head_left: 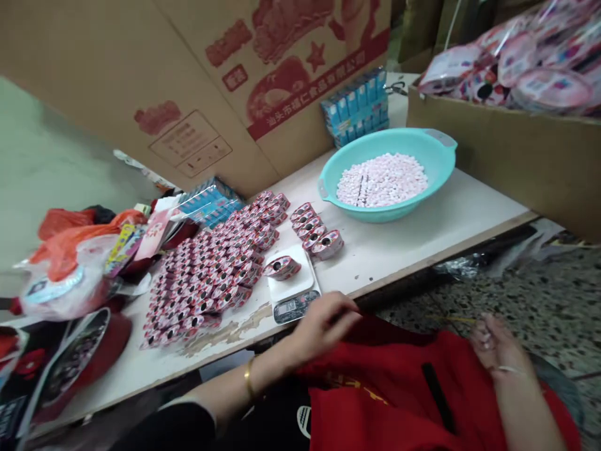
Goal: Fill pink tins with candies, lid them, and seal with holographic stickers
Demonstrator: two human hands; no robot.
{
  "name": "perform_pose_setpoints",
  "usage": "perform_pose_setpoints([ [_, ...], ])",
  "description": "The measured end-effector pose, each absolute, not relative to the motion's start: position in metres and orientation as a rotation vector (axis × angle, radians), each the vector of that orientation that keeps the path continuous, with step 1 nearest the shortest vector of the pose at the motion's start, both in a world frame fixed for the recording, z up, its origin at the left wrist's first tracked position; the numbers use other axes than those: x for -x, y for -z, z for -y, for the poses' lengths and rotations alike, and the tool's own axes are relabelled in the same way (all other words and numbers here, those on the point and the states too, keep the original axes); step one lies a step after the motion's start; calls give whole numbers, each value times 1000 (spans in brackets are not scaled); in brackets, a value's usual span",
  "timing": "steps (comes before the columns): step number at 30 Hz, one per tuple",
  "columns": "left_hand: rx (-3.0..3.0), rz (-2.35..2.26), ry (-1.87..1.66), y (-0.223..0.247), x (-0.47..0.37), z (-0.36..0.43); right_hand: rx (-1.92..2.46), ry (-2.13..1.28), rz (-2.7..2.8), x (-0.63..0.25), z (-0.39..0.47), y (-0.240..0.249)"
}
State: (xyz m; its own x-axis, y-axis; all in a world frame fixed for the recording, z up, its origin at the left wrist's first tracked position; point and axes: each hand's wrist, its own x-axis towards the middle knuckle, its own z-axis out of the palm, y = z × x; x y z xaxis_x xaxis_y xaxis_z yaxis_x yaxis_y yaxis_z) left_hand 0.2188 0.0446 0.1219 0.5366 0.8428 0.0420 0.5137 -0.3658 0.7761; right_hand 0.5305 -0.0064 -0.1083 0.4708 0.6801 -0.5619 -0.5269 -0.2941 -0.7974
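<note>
My left hand hovers at the table's front edge, just beside the small digital kitchen scale. Its fingers are loosely bent and apart, with nothing in them. On the scale's white plate lies one pink-and-red oval pack with a dark round spot. Off the table to the right, over my red apron, my right hand is curled closed. Pale bits like small candies show between its fingers, partly hidden. A turquoise basin holds a heap of small pale pink candies.
Rows of similar packs stand left of the scale, and a short row behind it. A large carton walls the back. At right, an open box is full of bagged packs. Red bowls and bags crowd the left.
</note>
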Motion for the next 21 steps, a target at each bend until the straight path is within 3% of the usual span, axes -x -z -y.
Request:
perform_pose_setpoints([
  [5,-2173,-1695,-1104,-117,-111,-73,1302,-1424,200,-442,41,60],
  [12,-2305,-1740,-897,-93,-79,-96,1242,-1557,408,-385,19,-10],
  [21,-2218,-1759,-1269,-81,-33,-63,1218,-1708,578,-341,-9,-48],
])
